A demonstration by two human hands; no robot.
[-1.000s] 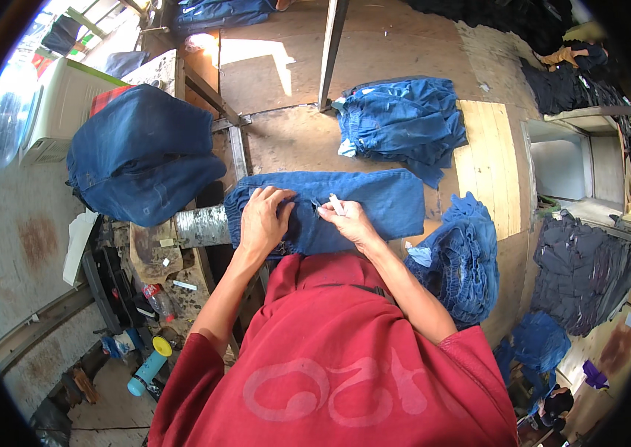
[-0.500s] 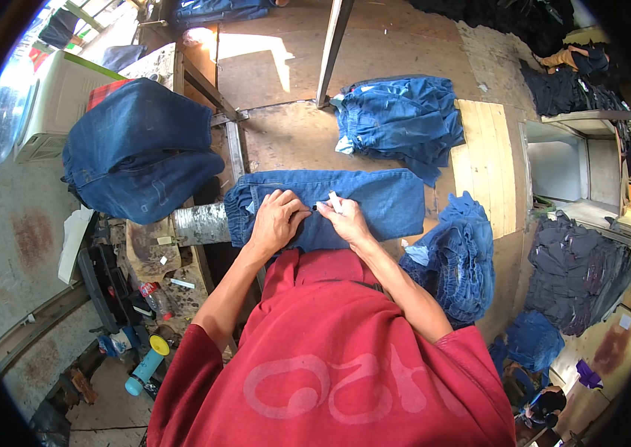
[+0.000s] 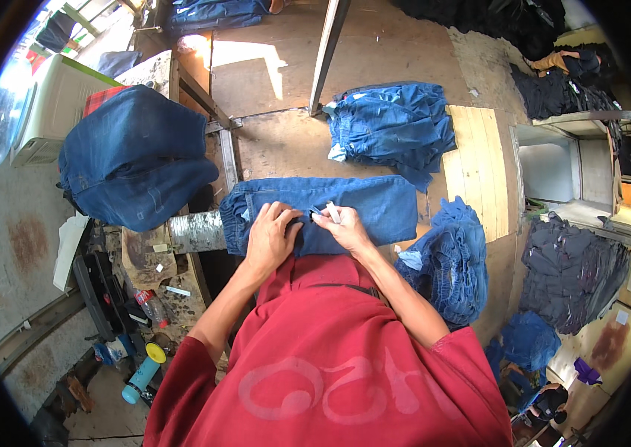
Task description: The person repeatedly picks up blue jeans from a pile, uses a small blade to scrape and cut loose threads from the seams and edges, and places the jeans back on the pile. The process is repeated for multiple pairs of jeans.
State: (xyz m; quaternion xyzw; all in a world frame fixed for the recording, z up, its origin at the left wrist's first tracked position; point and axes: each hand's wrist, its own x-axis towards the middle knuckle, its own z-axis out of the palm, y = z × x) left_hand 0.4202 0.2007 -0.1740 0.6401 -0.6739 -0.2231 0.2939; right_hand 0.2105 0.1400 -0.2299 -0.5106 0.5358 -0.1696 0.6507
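Note:
A folded pair of blue denim trousers (image 3: 382,210) lies across in front of me, its elastic-looking waistband to the left. My left hand (image 3: 272,237) is on the denim, fingers curled, thumb and forefinger closed on the cloth near the middle. Just right of it, my right hand (image 3: 344,229) is closed around a small white stick-like piece (image 3: 333,213). A small dark, bluish thing shows at the right fingertips; its kind is too small to make out. The two hands are a short gap apart.
Beyond lies a pile of blue denim garments (image 3: 393,127), with another denim stack (image 3: 453,268) at right. A big denim bundle (image 3: 136,160) sits left, beside a metallic cylindrical arm (image 3: 196,232). A metal post (image 3: 328,56) rises ahead. Dark garments (image 3: 572,268) lie far right.
The bluish dark thing at my right fingertips shows more plainly, and the white piece has turned slightly. My left hand stays on the denim. The whole view has shifted a little.

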